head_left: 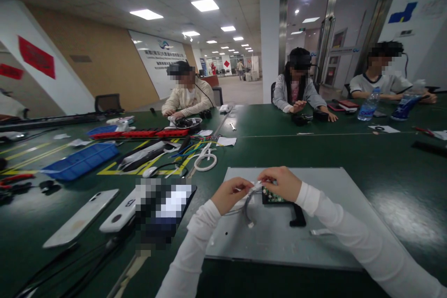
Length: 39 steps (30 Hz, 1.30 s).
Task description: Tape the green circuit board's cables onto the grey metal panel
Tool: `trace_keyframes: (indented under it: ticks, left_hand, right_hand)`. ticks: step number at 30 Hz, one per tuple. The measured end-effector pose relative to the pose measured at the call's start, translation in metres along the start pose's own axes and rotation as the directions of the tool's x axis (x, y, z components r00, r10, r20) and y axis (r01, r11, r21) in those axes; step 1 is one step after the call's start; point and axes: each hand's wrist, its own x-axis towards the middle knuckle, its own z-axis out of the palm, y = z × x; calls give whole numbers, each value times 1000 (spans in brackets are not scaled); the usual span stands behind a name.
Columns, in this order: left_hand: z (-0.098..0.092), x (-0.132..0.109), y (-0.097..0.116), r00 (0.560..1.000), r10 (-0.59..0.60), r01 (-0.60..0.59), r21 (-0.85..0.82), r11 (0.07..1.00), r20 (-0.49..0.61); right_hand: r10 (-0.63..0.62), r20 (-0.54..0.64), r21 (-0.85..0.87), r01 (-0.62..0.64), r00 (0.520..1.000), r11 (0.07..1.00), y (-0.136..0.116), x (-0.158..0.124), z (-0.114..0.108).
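My left hand pinches a bundle of thin grey cable between thumb and fingertips. Close beside it, my right hand is closed in a pinch on the same cable near its upper end. The exact grip point is too small to make out. A green circuit board in a black frame lies under my right hand, partly covered by it. From the frame, a black hook-shaped part sticks out. A small white connector ends the cable's hanging tail. All this is over a grey work mat.
Left of the mat are a phone, a white power bank, another pale phone and black cables. Farther back sit a blue tray, a white cable coil and red strips. Several people sit across the green table.
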Motion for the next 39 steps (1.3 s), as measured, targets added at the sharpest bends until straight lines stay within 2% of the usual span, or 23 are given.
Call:
trace_keyframes:
  ticks: [6,12,17,23,30,39]
  left_hand:
    - [-2,0,-8,997,-10,-4,-172,985,-81]
    - [-2,0,-5,992,-3,-23,-206,978,-127]
    - [-1,2,-16,970,57,-96,-154,983,-237]
    - [-7,6,-28,961,-118,62,-224,973,-250]
    - [-13,6,-27,931,-177,65,-333,941,-318]
    - [-16,8,-35,918,-223,76,-406,911,-328]
  right_hand:
    - [-30,-64,-104,23,997,994,-9,-2,-3]
    - [-27,-124,-147,9,992,989,-8,-2,0]
    - [-53,-164,-128,32,985,991,-9,-2,-2]
    - [-46,-184,-99,28,982,995,-9,-3,-6]
    - [-52,-151,-92,39,987,995,-6,-3,-3]
    - [-3,-104,-83,-6,995,997,-8,-4,1]
